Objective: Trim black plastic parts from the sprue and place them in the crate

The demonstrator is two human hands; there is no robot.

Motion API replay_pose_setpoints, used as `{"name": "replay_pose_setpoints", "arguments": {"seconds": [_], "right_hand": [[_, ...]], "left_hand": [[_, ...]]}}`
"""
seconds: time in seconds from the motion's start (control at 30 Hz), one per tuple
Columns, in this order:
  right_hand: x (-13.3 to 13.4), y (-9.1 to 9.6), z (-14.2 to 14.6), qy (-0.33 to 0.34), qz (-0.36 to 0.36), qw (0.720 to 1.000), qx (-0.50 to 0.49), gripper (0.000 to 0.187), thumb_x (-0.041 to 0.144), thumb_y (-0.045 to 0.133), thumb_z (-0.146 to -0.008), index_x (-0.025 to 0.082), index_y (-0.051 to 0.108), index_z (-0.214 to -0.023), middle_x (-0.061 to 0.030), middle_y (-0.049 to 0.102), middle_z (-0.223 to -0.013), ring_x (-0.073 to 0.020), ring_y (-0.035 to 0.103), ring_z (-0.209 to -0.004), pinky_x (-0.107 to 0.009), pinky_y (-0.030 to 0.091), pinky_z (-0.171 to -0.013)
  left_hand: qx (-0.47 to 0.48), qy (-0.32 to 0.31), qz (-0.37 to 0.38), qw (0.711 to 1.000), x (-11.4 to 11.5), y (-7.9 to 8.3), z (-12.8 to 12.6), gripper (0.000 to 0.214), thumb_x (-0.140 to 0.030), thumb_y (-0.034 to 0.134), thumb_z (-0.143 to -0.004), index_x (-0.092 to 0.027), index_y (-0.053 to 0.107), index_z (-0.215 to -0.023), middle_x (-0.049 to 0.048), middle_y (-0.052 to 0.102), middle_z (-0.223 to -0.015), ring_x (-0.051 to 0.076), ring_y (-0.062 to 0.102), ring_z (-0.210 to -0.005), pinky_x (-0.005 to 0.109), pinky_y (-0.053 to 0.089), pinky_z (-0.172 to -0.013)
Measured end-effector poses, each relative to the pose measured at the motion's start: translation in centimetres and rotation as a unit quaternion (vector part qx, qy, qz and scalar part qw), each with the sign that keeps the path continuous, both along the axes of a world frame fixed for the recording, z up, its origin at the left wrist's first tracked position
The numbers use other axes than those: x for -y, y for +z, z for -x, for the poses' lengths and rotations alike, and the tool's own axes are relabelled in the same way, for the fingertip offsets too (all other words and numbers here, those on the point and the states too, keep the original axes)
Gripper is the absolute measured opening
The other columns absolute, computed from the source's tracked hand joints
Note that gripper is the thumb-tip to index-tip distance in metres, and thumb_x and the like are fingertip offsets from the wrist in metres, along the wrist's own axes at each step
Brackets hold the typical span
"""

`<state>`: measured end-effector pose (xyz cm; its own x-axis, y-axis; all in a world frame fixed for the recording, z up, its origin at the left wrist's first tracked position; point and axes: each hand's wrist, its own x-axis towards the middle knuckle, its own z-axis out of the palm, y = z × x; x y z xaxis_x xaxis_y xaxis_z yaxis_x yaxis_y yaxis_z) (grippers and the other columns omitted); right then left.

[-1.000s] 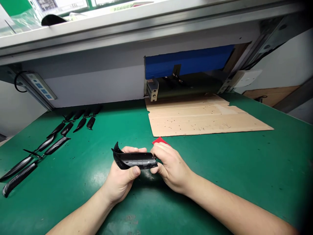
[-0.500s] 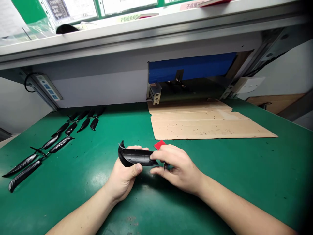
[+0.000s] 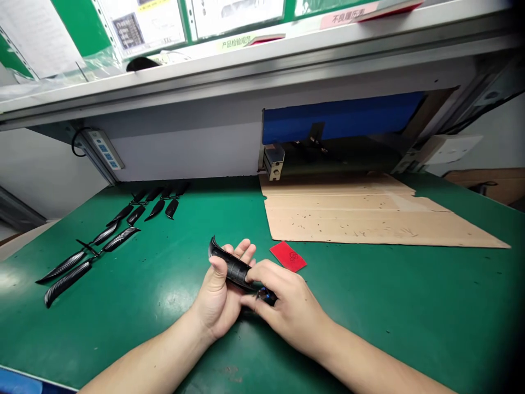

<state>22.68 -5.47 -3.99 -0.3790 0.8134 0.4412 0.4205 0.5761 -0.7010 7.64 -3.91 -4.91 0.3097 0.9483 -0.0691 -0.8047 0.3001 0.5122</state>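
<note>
A black curved plastic part (image 3: 235,267), hollow inside, lies slantwise across the upturned palm of my left hand (image 3: 221,298). The left thumb presses near its raised end, and the fingers reach out behind it. My right hand (image 3: 289,301) is bent over the lower end, its fingertips touching the hollow side. A small dark object (image 3: 267,296) with a blue spot sits between the right thumb and fingers; its kind is mostly hidden. Just beyond the right hand, a red card (image 3: 288,256) with a dark mark lies on the green tabletop (image 3: 172,339).
Several black ribbed parts (image 3: 68,282), joined by thin black pieces, lie at the left. Flat cardboard (image 3: 348,219) with dark specks covers the back right. A metal-edged shelf (image 3: 229,74) spans overhead, with a power strip (image 3: 105,149) below it at the left.
The black part has turned so that its near end slopes down to the right. My left fingers have opened out, and the red card is more uncovered. The camera view has shifted.
</note>
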Motion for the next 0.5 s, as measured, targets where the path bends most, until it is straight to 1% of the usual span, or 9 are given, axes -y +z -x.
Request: {"name": "replay_pose_setpoints", "arguments": {"seconds": [0.07,0.13,0.2,0.27,0.3,0.37,0.43,0.47,0.5], "right_hand": [[-0.2,-0.1,-0.3,-0.004,-0.034,0.999,0.001,0.003,0.020,0.059,-0.092,0.022,0.058,-0.095,-0.0008,0.059,-0.090,-0.0172,0.052,-0.079,-0.028,0.039,-0.069],[-0.5,-0.2,-0.8,-0.010,-0.059,0.998,-0.001,0.007,0.019,0.054,-0.094,0.022,0.058,-0.097,-0.0009,0.060,-0.090,-0.0172,0.053,-0.078,-0.028,0.039,-0.069],[-0.8,-0.1,-1.3,-0.020,-0.079,0.997,0.005,0.007,0.020,0.053,-0.094,0.022,0.058,-0.099,-0.0012,0.060,-0.090,-0.0173,0.053,-0.077,-0.028,0.039,-0.069],[-1.1,0.1,-1.8,-0.024,-0.102,0.994,0.021,0.006,0.021,0.053,-0.094,0.021,0.057,-0.098,-0.0014,0.060,-0.089,-0.0172,0.053,-0.076,-0.028,0.039,-0.067],[-1.2,0.2,-1.9,-0.020,-0.114,0.993,0.034,0.006,0.021,0.052,-0.095,0.021,0.057,-0.098,-0.0015,0.061,-0.088,-0.0171,0.053,-0.075,-0.029,0.039,-0.066],[-1.2,0.3,-2.1,0.000,-0.137,0.988,0.070,0.008,0.021,0.048,-0.097,0.021,0.056,-0.097,-0.0016,0.061,-0.088,-0.0172,0.053,-0.072,-0.030,0.038,-0.065],[-0.9,0.2,-2.3,0.028,-0.161,0.981,0.100,0.010,0.021,0.046,-0.098,0.022,0.056,-0.099,-0.0025,0.062,-0.092,-0.0180,0.054,-0.073,-0.031,0.039,-0.065],[-0.7,0.0,-2.4,0.040,-0.172,0.978,0.111,0.011,0.024,0.047,-0.098,0.023,0.057,-0.102,-0.0034,0.063,-0.095,-0.0191,0.055,-0.075,-0.032,0.041,-0.066],[-0.6,-0.3,-2.5,0.049,-0.182,0.975,0.119,0.012,0.027,0.049,-0.098,0.024,0.057,-0.106,-0.0043,0.063,-0.098,-0.0207,0.057,-0.077,-0.033,0.043,-0.067]], "left_hand": [[-0.003,-0.021,-0.033,0.999,-0.1,-0.3,-0.1,0.052,-0.058,0.077,-0.065,-0.026,0.061,-0.103,0.0077,0.049,-0.137,0.027,0.036,-0.135,0.046,0.025,-0.116],[-0.026,-0.021,-0.072,0.997,-0.7,-0.4,0.2,0.061,-0.063,0.071,-0.070,-0.026,0.056,-0.116,0.0104,0.047,-0.139,0.028,0.036,-0.135,0.046,0.027,-0.115],[-0.090,0.034,-0.114,0.989,-1.8,0.3,1.2,0.067,-0.069,0.056,-0.079,-0.026,0.046,-0.130,0.0119,0.045,-0.140,0.027,0.038,-0.134,0.046,0.027,-0.114],[-0.227,0.126,-0.190,0.947,-2.8,1.9,2.7,0.063,-0.066,0.042,-0.088,-0.027,0.039,-0.137,0.0105,0.043,-0.142,0.026,0.038,-0.133,0.046,0.027,-0.114],[-0.323,0.160,-0.247,0.899,-3.1,3.0,3.5,0.057,-0.062,0.041,-0.091,-0.028,0.039,-0.137,0.0090,0.042,-0.142,0.025,0.037,-0.133,0.045,0.026,-0.114],[-0.525,0.166,-0.373,0.747,-3.0,5.2,4.9,0.048,-0.049,0.049,-0.092,-0.028,0.045,-0.134,0.0069,0.045,-0.141,0.025,0.037,-0.133,0.042,0.026,-0.113],[-0.667,0.092,-0.449,0.587,-2.1,6.7,5.4,0.039,-0.037,0.055,-0.090,-0.026,0.055,-0.127,0.0082,0.057,-0.128,0.028,0.048,-0.123,0.042,0.032,-0.108],[-0.707,0.045,-0.463,0.532,-1.6,7.0,5.3,0.034,-0.033,0.054,-0.089,-0.025,0.059,-0.122,0.0091,0.064,-0.116,0.029,0.056,-0.112,0.041,0.039,-0.100],[-0.733,-0.002,-0.465,0.497,-1.1,7.0,5.2,0.029,-0.029,0.052,-0.090,-0.025,0.062,-0.117,0.0092,0.068,-0.104,0.029,0.063,-0.097,0.039,0.045,-0.089]]}}
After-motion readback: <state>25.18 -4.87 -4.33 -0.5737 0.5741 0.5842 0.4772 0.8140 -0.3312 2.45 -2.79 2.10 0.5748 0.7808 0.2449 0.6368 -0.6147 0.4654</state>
